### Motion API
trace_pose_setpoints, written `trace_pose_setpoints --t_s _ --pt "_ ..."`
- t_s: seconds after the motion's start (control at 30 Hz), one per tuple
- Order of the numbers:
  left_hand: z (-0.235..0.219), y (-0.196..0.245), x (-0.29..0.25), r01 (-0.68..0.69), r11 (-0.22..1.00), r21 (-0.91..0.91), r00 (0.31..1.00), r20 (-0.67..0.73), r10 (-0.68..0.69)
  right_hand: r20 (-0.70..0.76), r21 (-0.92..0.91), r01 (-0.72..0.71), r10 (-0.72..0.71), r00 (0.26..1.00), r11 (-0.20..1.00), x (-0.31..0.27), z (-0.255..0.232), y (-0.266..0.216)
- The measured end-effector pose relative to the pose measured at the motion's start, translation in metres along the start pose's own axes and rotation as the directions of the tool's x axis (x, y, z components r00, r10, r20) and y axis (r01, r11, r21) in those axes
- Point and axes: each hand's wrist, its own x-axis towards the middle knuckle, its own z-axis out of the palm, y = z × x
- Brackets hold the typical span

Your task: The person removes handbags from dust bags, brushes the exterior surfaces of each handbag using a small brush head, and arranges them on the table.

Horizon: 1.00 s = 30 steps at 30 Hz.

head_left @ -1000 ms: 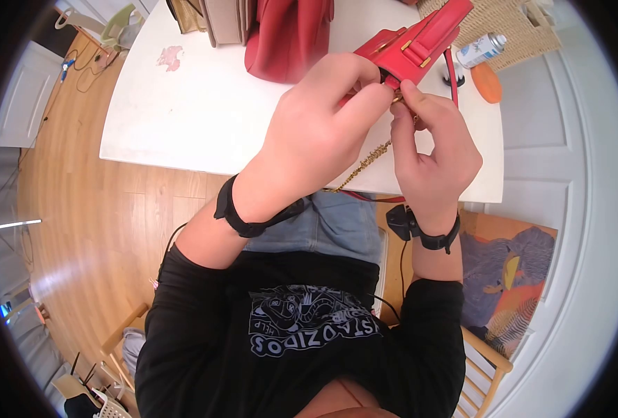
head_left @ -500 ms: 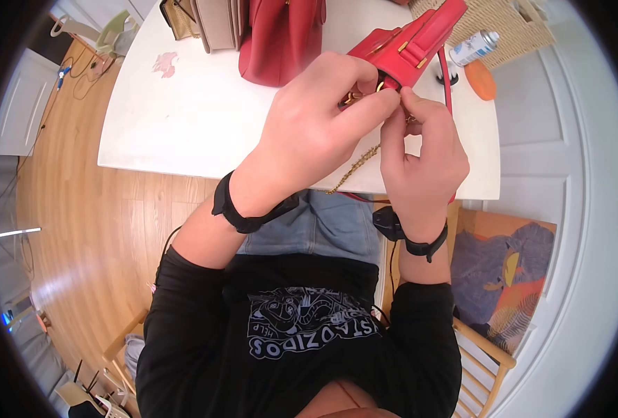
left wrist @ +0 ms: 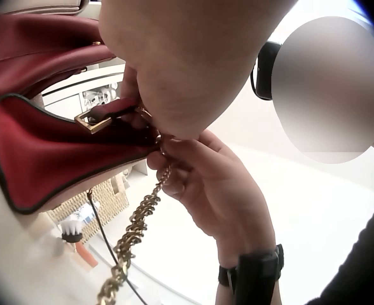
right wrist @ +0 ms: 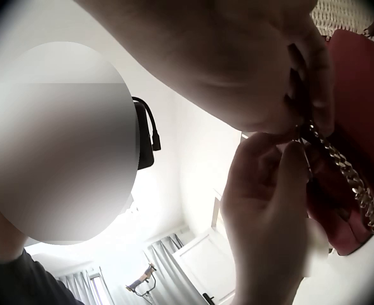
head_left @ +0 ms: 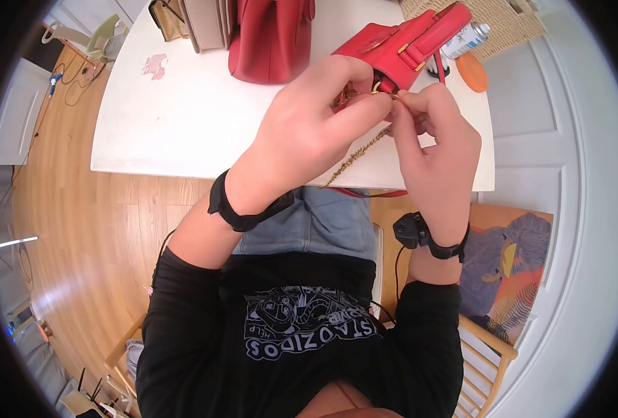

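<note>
While the left hand (head_left: 312, 132) and right hand (head_left: 444, 146) pinch the gold chain (head_left: 355, 157) beside the smaller red bag (head_left: 394, 64) over the worktop (head_left: 176, 132), I worry its trailing weight could tug it free.

Left hand (head_left: 309, 136) and right hand (head_left: 442, 157) are hiding gold chain (head_left: 357, 157) end, part of small red bag (head_left: 396, 59). Top edge is cutting off large red bag (head_left: 270, 49), beige bag (head_left: 210, 24). Right wrist view: pinch detail is blurring.
</note>
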Motion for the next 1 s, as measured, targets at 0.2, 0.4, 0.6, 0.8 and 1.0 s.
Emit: trace_pose_setpoints --t_s 0.2,0.4,0.6,0.8,1.0 --pt "0.005 -0.002 -0.004 0.009 1.000 -0.021 0.998 -0.064 -0.010 -0.193 -0.444 0.166 -0.275 0.942 0.881 -0.005 0.022 0.005" --pt "0.008 -0.002 -0.005 0.006 1.000 -0.016 0.995 -0.101 -0.007 -0.213 -0.309 0.145 -0.217 0.953 0.940 -0.006 0.026 0.011" --pt "0.009 -0.003 -0.008 -0.033 0.999 -0.009 0.993 -0.116 0.032 -0.231 -0.188 0.206 -0.248 0.941 0.960 -0.006 0.028 0.013" --pt "0.013 -0.009 -0.006 -0.046 0.999 -0.028 0.988 -0.147 0.042 -0.242 -0.119 0.235 -0.258 0.935 0.965 -0.002 0.025 0.015" --pt "0.011 -0.007 0.000 0.050 0.993 -0.109 0.986 -0.153 -0.067 -0.212 0.268 0.036 0.022 0.977 0.963 -0.004 0.028 0.015"
